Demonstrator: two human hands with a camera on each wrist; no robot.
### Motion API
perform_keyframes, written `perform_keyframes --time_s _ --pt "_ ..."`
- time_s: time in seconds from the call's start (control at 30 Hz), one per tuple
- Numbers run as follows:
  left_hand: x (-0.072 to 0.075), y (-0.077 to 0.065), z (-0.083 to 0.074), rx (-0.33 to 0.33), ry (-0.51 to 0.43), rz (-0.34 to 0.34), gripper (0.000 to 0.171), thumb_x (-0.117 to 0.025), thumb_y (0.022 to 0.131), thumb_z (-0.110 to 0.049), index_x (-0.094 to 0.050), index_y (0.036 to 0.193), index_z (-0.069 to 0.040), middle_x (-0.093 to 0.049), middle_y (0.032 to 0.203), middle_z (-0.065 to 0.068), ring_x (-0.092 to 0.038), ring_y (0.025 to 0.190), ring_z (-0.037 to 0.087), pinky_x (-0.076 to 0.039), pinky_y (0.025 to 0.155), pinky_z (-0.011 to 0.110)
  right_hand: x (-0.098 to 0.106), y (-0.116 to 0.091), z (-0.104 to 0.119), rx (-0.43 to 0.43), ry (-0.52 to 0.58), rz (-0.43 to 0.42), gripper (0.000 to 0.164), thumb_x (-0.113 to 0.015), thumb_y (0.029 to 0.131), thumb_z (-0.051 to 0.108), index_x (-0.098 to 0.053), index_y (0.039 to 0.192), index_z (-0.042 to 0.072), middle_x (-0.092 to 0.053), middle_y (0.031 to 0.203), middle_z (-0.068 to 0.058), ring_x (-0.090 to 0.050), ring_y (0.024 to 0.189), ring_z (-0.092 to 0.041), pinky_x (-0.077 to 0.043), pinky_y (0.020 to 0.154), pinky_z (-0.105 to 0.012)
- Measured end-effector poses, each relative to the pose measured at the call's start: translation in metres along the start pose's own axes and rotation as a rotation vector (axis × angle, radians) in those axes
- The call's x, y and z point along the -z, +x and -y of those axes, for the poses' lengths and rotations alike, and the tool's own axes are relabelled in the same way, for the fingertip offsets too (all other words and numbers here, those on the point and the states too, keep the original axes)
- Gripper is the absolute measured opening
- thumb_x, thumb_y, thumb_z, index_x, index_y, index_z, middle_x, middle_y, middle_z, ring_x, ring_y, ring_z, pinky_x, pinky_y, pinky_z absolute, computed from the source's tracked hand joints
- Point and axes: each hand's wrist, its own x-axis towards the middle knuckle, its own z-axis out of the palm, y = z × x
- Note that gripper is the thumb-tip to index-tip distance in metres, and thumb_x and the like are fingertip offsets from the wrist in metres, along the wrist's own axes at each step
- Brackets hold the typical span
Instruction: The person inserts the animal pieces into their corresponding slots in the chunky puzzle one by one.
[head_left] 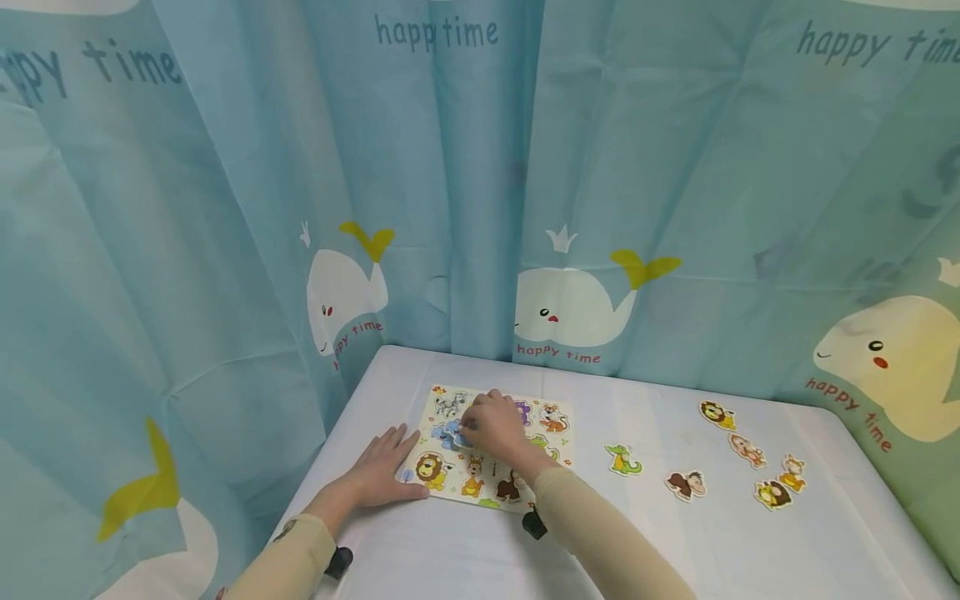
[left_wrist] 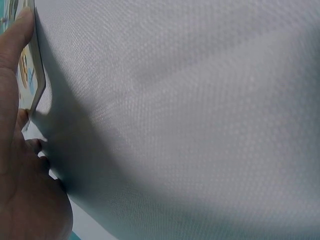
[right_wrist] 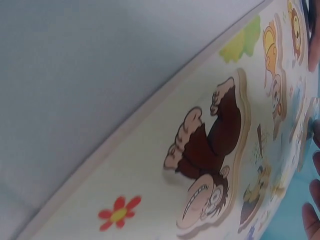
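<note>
My right hand (head_left: 497, 427) pinches a blue elephant puzzle piece (head_left: 457, 433) over the left-middle part of a wooden animal puzzle board (head_left: 453, 393). In the right wrist view, curled fingers (right_wrist: 312, 220) show at the right edge, beyond the board's gorilla picture (right_wrist: 212, 135). My left hand (head_left: 386, 471) lies with fingers spread at the board's left edge, its thumb by the near corner. The left wrist view shows that hand (left_wrist: 25, 185) with a finger over the board's rim (left_wrist: 37, 65). The right hand hides part of the board's middle.
Loose pieces lie right of the board: a green crocodile (head_left: 623, 460), a brown gorilla (head_left: 686, 485), a lion (head_left: 717, 414), a monkey (head_left: 747, 450), a kangaroo (head_left: 792, 475) and a yellow-brown animal (head_left: 773, 494). A whale-print curtain (head_left: 480, 208) hangs behind the white table (head_left: 570, 375).
</note>
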Motion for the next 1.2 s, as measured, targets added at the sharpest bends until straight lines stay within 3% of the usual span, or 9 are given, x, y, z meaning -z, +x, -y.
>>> perform_keyframes --time_s 0.3,0.6,1.2 --pt "0.001 0.0 -0.001 0.008 0.005 0.006 0.105 -0.077 0.082 -0.06 -0.031 0.161 -0.009 -0.019 0.168 0.021 -0.012 0.155 0.041 -0.011 0.126 0.055 -0.009 0.006 0.007 -0.035 -0.011 0.045 0.011 -0.079 0.091 0.033 -0.081 0.092 0.023 -0.063 0.092 0.009 -0.051 0.09 -0.014 -0.047 0.088 -0.038" --pt "0.001 -0.001 -0.001 0.003 0.0 0.003 0.105 -0.078 0.082 -0.059 -0.031 0.161 -0.008 -0.019 0.167 0.022 -0.012 0.154 0.042 -0.012 0.126 0.056 -0.013 0.008 0.012 -0.01 0.005 0.036 0.009 -0.079 0.091 0.032 -0.082 0.092 0.023 -0.063 0.089 0.009 -0.05 0.087 -0.013 -0.042 0.079 -0.034" --pt "-0.002 0.002 0.001 0.014 0.011 0.0 0.105 -0.077 0.082 -0.061 -0.032 0.161 -0.009 -0.018 0.168 0.02 -0.012 0.155 0.04 -0.011 0.126 0.054 -0.021 0.012 0.016 -0.023 -0.041 0.03 0.009 -0.078 0.091 0.031 -0.082 0.091 0.023 -0.064 0.087 0.01 -0.05 0.084 -0.013 -0.043 0.075 -0.032"
